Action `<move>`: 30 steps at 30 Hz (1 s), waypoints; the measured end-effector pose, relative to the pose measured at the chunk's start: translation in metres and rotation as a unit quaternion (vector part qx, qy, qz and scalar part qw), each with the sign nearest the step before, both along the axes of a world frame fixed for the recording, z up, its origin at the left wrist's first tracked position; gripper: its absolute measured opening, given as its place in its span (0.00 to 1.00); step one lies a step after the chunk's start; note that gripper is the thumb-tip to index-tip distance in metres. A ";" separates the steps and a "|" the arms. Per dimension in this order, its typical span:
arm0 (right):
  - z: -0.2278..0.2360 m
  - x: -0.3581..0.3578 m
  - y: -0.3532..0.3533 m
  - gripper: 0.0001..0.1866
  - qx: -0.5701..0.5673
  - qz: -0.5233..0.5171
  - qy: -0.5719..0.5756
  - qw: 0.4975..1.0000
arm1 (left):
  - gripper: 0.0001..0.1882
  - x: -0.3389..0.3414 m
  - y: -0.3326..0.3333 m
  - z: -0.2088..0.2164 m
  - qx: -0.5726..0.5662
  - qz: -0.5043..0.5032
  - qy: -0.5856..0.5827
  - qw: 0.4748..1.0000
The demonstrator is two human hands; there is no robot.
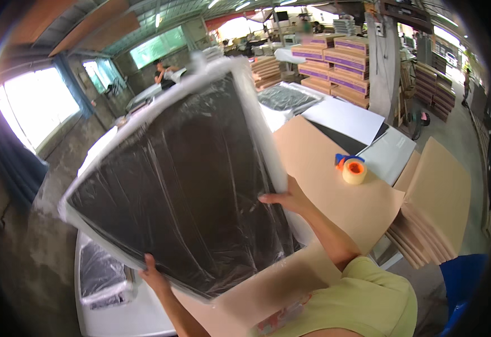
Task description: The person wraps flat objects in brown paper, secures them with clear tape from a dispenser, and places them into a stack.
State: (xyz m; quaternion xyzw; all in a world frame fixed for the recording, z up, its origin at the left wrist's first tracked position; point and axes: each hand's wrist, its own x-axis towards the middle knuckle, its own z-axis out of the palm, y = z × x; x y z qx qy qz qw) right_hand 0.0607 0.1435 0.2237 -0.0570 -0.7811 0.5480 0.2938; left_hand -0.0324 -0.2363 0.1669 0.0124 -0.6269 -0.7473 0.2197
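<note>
A large black panel [183, 174] with pale, padded-looking edges, wrapped in clear plastic film, is tilted up in front of me. My left hand [154, 275] grips its near left edge, thumb over the front face. On the right side, my right hand [289, 196] is closed round the other edge, its thumb lying on the film. The fingers behind the panel are hidden on both hands. Under and beside the panel lies a flat brown cardboard sheet [335, 196]. On that sheet sits a tape dispenser with a roll of clear tape [354, 171], to the right of my right hand.
Another film-wrapped panel [104, 272] lies on the white table [127, 320] at left. Folded cardboard [436, 196] is stacked at right. Behind are a white sheet [344, 119], a wrapped panel [290, 98], stacked cartons [335, 70] and a pillar [383, 67]. Another person [166, 76] is at far left.
</note>
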 end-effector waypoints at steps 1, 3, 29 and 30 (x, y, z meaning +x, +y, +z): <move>0.000 0.004 0.015 0.48 0.019 -0.025 -0.101 0.994 | 0.38 0.001 0.014 -0.013 -0.049 -0.043 0.051 0.997; -0.011 0.016 0.037 0.48 0.039 -0.044 -0.222 0.973 | 0.39 0.010 0.015 -0.058 -0.148 -0.012 0.080 0.986; -0.151 -0.002 0.094 0.36 -0.245 -0.026 0.081 0.966 | 0.48 0.008 0.061 -0.052 0.023 -0.089 -0.044 0.995; -0.151 -0.005 0.100 0.36 -0.245 -0.027 0.068 0.967 | 0.49 0.006 0.059 -0.055 0.040 -0.088 -0.029 0.995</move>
